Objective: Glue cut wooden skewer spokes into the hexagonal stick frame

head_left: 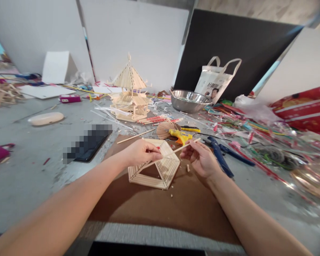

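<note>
A thin wooden stick (pixel 177 149) stretches between my two hands. My left hand (pixel 142 153) is closed, pinching its left end between thumb and fingers. The fingers of my right hand (pixel 200 158) close around the other end. Below the stick, a hexagonal panel of wooden sticks (pixel 150 182) lies on a brown board (pixel 160 209). Its near middle has a triangular gap, and my left hand covers part of its far left side. A short stick piece (pixel 188 168) rests beside the panel, near my right hand. Behind the panel lies a loose stick (pixel 136 136).
A yellow glue gun (pixel 180 136) and blue-handled pliers (pixel 220 158) lie past my right hand. A phone (pixel 89 147) is to the left. A stick-built pagoda model (pixel 130 90), a metal bowl (pixel 190 103) and a bag (pixel 213 81) stand behind. Plastic scraps (pixel 272 142) crowd the right.
</note>
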The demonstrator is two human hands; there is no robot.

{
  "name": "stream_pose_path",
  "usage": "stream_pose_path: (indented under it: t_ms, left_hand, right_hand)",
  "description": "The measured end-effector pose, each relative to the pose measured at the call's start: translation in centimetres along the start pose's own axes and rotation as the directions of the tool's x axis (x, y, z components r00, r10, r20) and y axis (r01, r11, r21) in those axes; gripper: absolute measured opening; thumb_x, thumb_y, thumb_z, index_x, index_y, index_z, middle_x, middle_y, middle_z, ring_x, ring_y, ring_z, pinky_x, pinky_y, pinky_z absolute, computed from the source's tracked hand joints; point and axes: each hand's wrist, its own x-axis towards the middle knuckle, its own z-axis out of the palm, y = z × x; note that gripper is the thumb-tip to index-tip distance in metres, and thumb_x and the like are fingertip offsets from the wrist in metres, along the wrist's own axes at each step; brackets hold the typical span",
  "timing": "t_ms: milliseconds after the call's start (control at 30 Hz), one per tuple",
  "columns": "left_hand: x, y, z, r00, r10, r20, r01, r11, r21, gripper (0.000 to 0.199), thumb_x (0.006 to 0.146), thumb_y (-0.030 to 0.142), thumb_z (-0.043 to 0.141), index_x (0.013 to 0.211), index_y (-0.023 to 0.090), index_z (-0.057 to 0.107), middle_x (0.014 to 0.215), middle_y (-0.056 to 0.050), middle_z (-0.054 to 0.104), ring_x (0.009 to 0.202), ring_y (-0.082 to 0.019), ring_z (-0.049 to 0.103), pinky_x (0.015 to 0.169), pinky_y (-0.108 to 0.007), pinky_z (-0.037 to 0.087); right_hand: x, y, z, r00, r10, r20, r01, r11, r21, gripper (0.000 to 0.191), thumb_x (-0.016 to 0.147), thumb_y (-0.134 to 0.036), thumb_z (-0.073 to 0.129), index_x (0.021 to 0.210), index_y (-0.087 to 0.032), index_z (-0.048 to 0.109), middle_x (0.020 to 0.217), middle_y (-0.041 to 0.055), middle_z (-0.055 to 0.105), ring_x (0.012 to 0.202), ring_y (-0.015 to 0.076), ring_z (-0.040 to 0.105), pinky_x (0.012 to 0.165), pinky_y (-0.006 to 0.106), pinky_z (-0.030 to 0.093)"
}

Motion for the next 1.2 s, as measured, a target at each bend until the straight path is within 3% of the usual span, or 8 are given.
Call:
stream_pose_path:
  t_ms: [200,433,600,733,867,967,1033,1200]
  left_hand:
    - [0.0,0.0,0.1,0.997,-0.016,0.073,0.015,1.0,0.013,0.025,0.071,0.033,0.045,0.071,0.012,0.059,0.062,0.001,0.056,0.057,-0.008,0.047,0.056,-0.018,0.035]
    - [0.0,-0.7,-0.5,0.998,-0.047,-0.048,0.052,0.992,0.116,0.03,0.076,0.038,0.037,0.071,0.015,0.055,0.062,0.001,0.057,0.057,-0.009,0.048,0.055,-0.019,0.034]
    - [-0.1,0.0,-0.4,0.997,0.009,-0.071,0.002,0.987,0.161,0.025,0.075,0.035,0.04,0.072,0.015,0.053,0.065,0.0,0.055,0.058,-0.009,0.047,0.054,-0.019,0.033]
    - [-0.2,0.7,0.3,1.0,0.017,0.026,-0.019,0.996,0.083,0.026,0.076,0.035,0.037,0.067,0.015,0.051,0.059,0.002,0.054,0.054,-0.008,0.046,0.052,-0.018,0.033]
    - [-0.3,0.8,0.9,0.996,-0.036,0.086,0.029,0.997,0.071,0.028,0.076,0.038,0.037,0.065,0.015,0.05,0.057,0.002,0.056,0.05,-0.007,0.045,0.049,-0.018,0.032]
    - [-0.3,0.7,1.1,0.992,-0.044,0.118,0.034,0.996,0.085,0.033,0.076,0.041,0.036,0.063,0.015,0.052,0.058,0.001,0.057,0.05,-0.007,0.045,0.05,-0.018,0.032]
    - [-0.2,0.8,1.0,0.992,-0.038,0.12,0.027,0.995,0.091,0.038,0.077,0.043,0.033,0.065,0.014,0.054,0.06,0.0,0.058,0.052,-0.008,0.046,0.051,-0.018,0.032]
    - [-0.3,0.9,0.7,0.996,-0.045,0.076,0.019,0.948,0.317,0.043,0.079,0.043,0.027,0.069,0.014,0.058,0.066,-0.003,0.059,0.056,-0.01,0.048,0.052,-0.02,0.03]
  right_hand:
    - [0.0,0.0,0.0,1.0,-0.015,-0.007,0.014,0.999,-0.049,0.012,0.064,-0.024,0.056,0.073,-0.016,0.054,0.058,-0.001,0.059,0.047,0.0116,0.055,0.048,0.025,0.045]
    - [0.8,0.2,-0.7,0.931,-0.303,-0.203,0.253,0.937,-0.239,0.012,0.066,-0.028,0.053,0.073,-0.019,0.049,0.053,-0.0066,0.047,0.037,0.005,0.042,0.035,0.018,0.034]
    - [-0.6,1.2,0.3,0.862,-0.501,0.077,0.395,0.567,-0.723,0.03,0.068,-0.028,0.054,0.097,-0.021,0.048,0.057,-0.0051,0.048,0.045,0.0063,0.042,0.042,0.019,0.035]
    - [-1.7,1.4,1.4,0.825,-0.525,0.207,0.41,0.306,-0.859,0.073,0.069,-0.024,0.052,0.128,-0.021,0.01,0.074,-0.0001,0.059,0.045,0.0075,0.045,0.045,0.022,0.039]
    - [-2.1,1.0,1.6,0.779,-0.608,0.152,0.436,0.351,-0.829,0.089,0.069,-0.021,0.05,0.126,-0.023,-0.019,0.107,0.008,0.054,0.044,0.0063,0.046,0.042,0.021,0.041]
    - [-2.0,0.6,1.2,0.735,-0.657,0.166,0.446,0.284,-0.848,0.071,0.067,-0.021,0.053,0.127,-0.03,0.015,0.104,0.003,0.057,0.047,0.0069,0.047,0.049,0.021,0.042]
    - [-1.7,0.3,0.7,0.753,-0.626,0.204,0.437,0.244,-0.865,0.039,0.067,-0.023,0.054,0.105,-0.029,0.048,0.092,0.0002,0.061,0.052,0.0086,0.049,0.055,0.023,0.043]
    - [-0.2,-0.2,-0.5,0.743,-0.669,0.018,0.476,0.509,-0.717,0.012,0.07,-0.028,0.052,0.079,-0.023,0.047,0.086,0.0006,0.056,0.05,0.0072,0.05,0.049,0.023,0.043]
